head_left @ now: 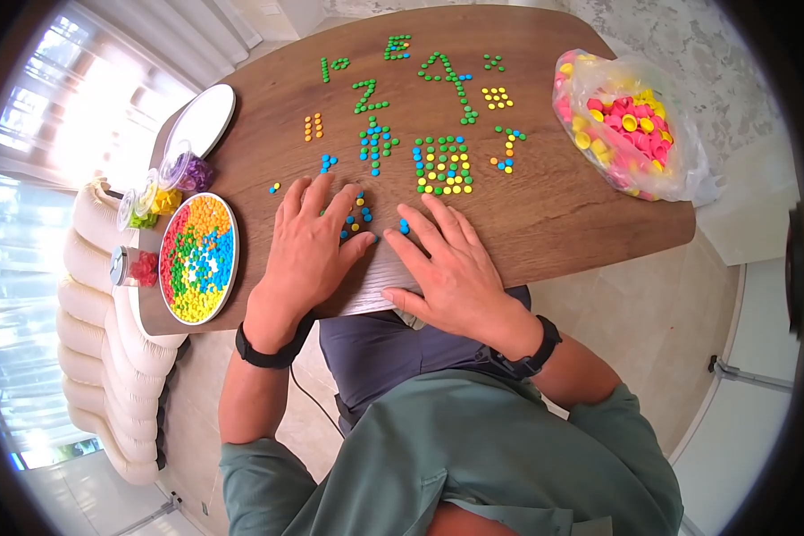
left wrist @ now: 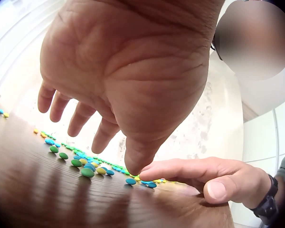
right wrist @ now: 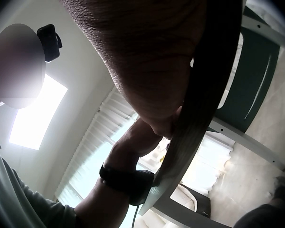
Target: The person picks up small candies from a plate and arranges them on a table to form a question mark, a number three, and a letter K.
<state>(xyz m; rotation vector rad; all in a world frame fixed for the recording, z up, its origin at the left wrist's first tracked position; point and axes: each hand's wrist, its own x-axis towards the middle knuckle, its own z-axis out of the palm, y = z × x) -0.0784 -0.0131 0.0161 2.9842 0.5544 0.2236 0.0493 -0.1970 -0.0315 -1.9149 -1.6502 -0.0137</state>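
Small round candies form figures on the brown table, among them a framed block of green, yellow and blue candies (head_left: 442,165). The left hand (head_left: 309,239) is spread palm down, partly covering a group of blue, green and yellow candies (head_left: 359,213). Its straight fingers reach over green candies (left wrist: 87,172) in the left wrist view. To its right, the right hand (head_left: 451,268) lies with fingers extended, index fingertip beside blue candies (head_left: 404,226). Neither hand holds anything. In the right wrist view the right hand (right wrist: 147,71) is dark, its fingertips mostly hidden.
At the left are an oval plate of sorted candies (head_left: 198,259), a white plate (head_left: 198,122), and containers of purple, yellow and green pieces beside a jar of red ones (head_left: 141,267). A plastic bag (head_left: 630,125) with pink and yellow pieces lies at the right.
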